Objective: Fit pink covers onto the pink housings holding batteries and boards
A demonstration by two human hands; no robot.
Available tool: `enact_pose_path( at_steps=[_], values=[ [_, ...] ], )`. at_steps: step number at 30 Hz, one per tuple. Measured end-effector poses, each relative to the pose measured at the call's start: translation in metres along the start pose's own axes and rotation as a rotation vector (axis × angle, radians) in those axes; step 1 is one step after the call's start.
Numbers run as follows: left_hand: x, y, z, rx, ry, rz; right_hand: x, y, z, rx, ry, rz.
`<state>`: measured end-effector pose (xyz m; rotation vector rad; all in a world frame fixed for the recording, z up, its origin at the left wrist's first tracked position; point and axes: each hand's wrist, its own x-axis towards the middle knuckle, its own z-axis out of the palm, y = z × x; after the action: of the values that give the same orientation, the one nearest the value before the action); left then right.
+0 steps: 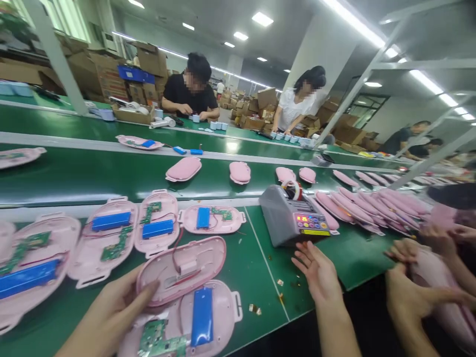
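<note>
L hand [121, 302] grips a pink shell [211, 258], thumb over its rim, other fingers mostly hidden behind; a white part [188, 267] & wires sit inside. Below, partly covered, a 2nd shell [222, 310] holds a blue batt. [203, 317] & green PCB [154, 332]; frame cuts its bottom edge. R hand [316, 270] is empty, palm up, fingers slightly spread, just beside the grey dispenser [277, 215]. Open shells [84, 258] to the L hold batts. & PCBs. Far R, co-worker's hands [411, 297] hold a blurry pink piece [433, 277]. Bkgd cartons [253, 123]: contents unclear.
</note>
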<state>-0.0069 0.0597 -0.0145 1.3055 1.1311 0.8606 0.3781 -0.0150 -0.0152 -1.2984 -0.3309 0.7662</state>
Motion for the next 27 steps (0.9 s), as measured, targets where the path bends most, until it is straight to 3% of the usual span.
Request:
enact_pose_path(
  at_steps=[3,6,9,10,12,15,18,21,24,27],
  values=[
    [-0.004,0.011,0.001,-0.031,-0.119,-0.009,0.008,0.003,-0.008,0.018,0.087,0.038],
    [-0.007,0.017,0.000,-0.074,-0.163,-0.022,0.011,0.006,-0.016,0.042,0.175,0.030],
    [-0.008,0.019,0.000,-0.114,-0.194,-0.024,-0.013,-0.001,-0.008,-0.049,0.107,-0.160],
    [-0.008,0.019,0.000,-0.116,-0.200,-0.016,-0.027,-0.005,0.002,-0.120,0.029,-0.274],
    [-0.008,0.019,0.000,-0.119,-0.199,0.002,-0.061,-0.013,0.037,-0.345,-0.244,-0.541],
    [-0.006,0.017,0.001,-0.185,-0.209,0.000,-0.102,-0.018,0.113,-0.797,-0.859,-0.933],
    [-0.005,0.014,0.001,-0.304,-0.227,-0.019,-0.112,-0.007,0.179,-1.031,-1.234,-1.104],
    [-0.004,0.010,0.002,-0.352,-0.209,-0.031,-0.099,0.008,0.209,-1.167,-1.379,-1.150],
    [-0.003,0.007,0.003,-0.364,-0.192,-0.053,-0.088,0.015,0.213,-1.225,-1.403,-1.171],
    [-0.004,0.005,0.004,-0.387,-0.185,-0.048,-0.089,0.020,0.210,-1.217,-1.358,-1.289]
  ],
)
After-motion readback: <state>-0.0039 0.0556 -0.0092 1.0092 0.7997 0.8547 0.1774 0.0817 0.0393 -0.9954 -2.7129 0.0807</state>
